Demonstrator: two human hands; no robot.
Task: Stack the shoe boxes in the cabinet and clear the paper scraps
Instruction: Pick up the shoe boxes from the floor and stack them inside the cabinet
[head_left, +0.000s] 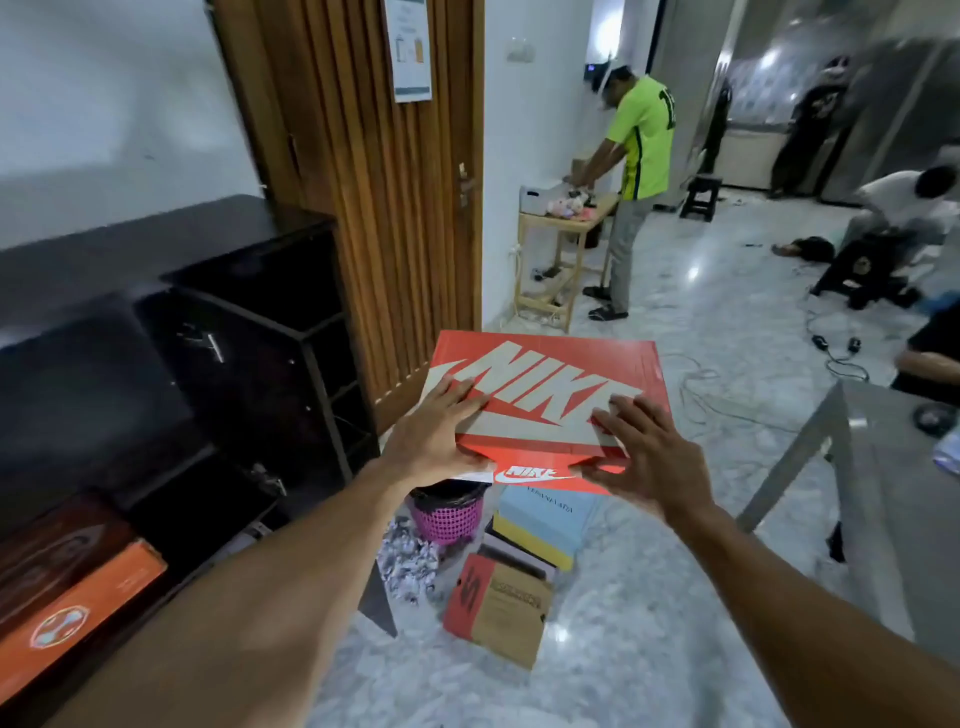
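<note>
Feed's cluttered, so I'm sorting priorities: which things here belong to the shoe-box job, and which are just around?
Job: red shoe box in both hands; floor boxes; orange box in dark cabinet; paper scraps; pink basket.
Lying about: wooden side table; floor cables; black stool.

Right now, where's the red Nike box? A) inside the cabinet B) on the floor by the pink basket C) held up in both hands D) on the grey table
C: the left hand and right hand grip the near corners of the red Nike box, holding it in the air above the pink basket and the other boxes on the floor.
</note>
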